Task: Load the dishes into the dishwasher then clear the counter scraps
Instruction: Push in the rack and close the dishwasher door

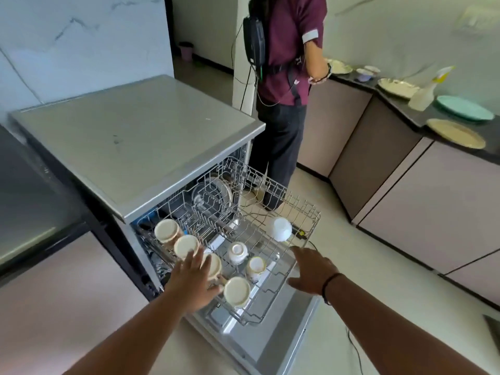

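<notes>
Open hands [189, 280] over cup-filled rack [270, 289]

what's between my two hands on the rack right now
In the head view, two upturned cups sit between the left hand and right hand: a small patterned cup and a cream mug nearer the upper rack's front edge.

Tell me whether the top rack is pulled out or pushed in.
Pulled out. The top rack sticks forward beyond the dishwasher, over its open door.
</notes>
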{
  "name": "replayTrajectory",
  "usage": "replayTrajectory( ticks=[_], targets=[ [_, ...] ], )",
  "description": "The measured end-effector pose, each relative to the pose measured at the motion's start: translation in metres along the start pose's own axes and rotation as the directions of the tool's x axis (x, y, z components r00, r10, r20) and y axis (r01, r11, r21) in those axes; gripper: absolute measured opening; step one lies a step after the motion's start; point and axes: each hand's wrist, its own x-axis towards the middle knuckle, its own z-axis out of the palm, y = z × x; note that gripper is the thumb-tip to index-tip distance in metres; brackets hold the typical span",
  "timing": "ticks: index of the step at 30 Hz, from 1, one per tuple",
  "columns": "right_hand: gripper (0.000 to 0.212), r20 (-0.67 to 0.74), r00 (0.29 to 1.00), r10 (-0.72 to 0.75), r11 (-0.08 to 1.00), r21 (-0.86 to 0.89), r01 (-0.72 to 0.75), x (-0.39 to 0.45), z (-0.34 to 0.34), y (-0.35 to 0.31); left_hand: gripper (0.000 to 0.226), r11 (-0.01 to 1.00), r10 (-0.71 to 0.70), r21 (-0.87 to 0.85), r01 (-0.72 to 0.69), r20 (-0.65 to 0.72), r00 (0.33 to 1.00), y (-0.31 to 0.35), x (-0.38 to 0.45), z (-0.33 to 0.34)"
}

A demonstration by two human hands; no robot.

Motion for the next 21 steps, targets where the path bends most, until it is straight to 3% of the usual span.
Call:
replayTrajectory(
  ticks=[3, 10, 14, 16, 21],
  targets=[
    [0.083, 0.005, 1.000, -0.023, 0.999, -0.022, 0.023, -0.006, -0.001, 0.025, 0.089, 0.998, -0.002, -0.062, 0.004, 0.038, 0.999, 0.030, -0.012, 0.012],
    [0.087, -0.027, 0.980, -0.198, 0.978, 0.068, 0.199, -0.004, 0.002, 0.091, 0.080, 0.958, -0.172, -0.218, 0.187, 0.088, 0.981, 0.119, -0.024, 0.031],
    [0.092, 0.033, 0.956, -0.291, 0.956, 0.057, 0.289, -0.009, 0.008, 0.158, 0.072, 0.834, -0.274, -0.475, 0.281, 0.086, 0.958, 0.202, -0.029, 0.056],
    [0.093, 0.073, 0.946, -0.316, 0.949, 0.024, 0.315, -0.011, 0.009, 0.189, 0.068, 0.798, -0.328, -0.504, 0.330, 0.096, 0.940, 0.234, -0.035, 0.075],
    [0.090, 0.135, 0.935, -0.329, 0.944, 0.033, 0.328, 0.003, 0.008, 0.241, 0.070, 0.684, -0.384, -0.549, 0.481, 0.289, 0.877, 0.282, -0.048, 0.107]
  ],
)
